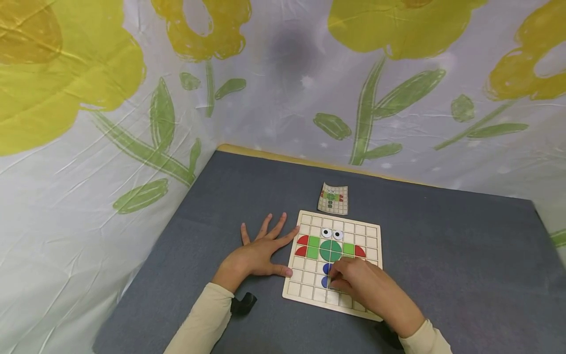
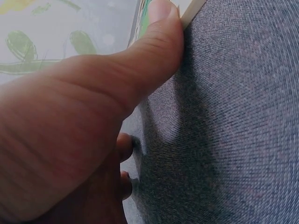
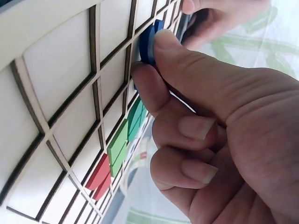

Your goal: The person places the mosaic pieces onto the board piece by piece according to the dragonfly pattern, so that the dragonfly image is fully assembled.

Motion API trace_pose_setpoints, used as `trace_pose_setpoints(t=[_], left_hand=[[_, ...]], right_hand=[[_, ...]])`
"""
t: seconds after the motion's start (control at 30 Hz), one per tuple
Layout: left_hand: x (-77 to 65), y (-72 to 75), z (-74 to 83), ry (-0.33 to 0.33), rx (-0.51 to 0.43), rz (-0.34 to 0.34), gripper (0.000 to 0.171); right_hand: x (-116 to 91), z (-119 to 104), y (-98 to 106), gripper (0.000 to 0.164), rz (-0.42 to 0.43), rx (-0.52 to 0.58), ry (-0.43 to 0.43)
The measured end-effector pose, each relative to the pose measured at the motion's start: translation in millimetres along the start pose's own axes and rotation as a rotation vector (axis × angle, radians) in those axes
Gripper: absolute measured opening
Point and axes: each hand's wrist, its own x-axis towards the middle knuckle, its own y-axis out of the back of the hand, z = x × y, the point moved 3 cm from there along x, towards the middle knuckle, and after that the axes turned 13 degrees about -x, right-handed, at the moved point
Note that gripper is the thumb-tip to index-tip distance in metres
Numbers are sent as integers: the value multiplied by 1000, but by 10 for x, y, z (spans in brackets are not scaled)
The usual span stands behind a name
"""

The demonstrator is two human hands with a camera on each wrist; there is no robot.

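Note:
A square wooden grid board lies on the table. My left hand is spread flat at its left side, with the thumb and index fingertip touching the board's edge. The right hand is over the lower middle cells. Its thumb and index finger pinch a small blue curved-edge piece at the grid, and its other fingers are curled in. Blue pieces show left of those fingertips. Above them are a dark green circle made of quarters, light green squares, red quarter circles and two eye pieces.
Behind the board lies a small card printed with a similar figure on a grid. The dark grey table extends to both sides. White cloth walls with yellow flowers stand along its left and back.

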Motion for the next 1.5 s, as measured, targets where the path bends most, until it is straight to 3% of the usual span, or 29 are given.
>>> trace_pose_setpoints(t=[0.27,0.67,1.03,1.5], left_hand=[[-3,5,10,-5,-6,5,111],[13,-12,7,-20,-8,-1,110],[51,-99,-101,-64,-69,19,114],[-8,0,-6,-13,-36,3,110]], right_hand=[[-24,-21,25,14,32,-41,33],[-65,-63,-8,9,59,-108,15],[-83,-81,-52,9,91,-113,15],[-83,-136,-67,11,143,-163,37]])
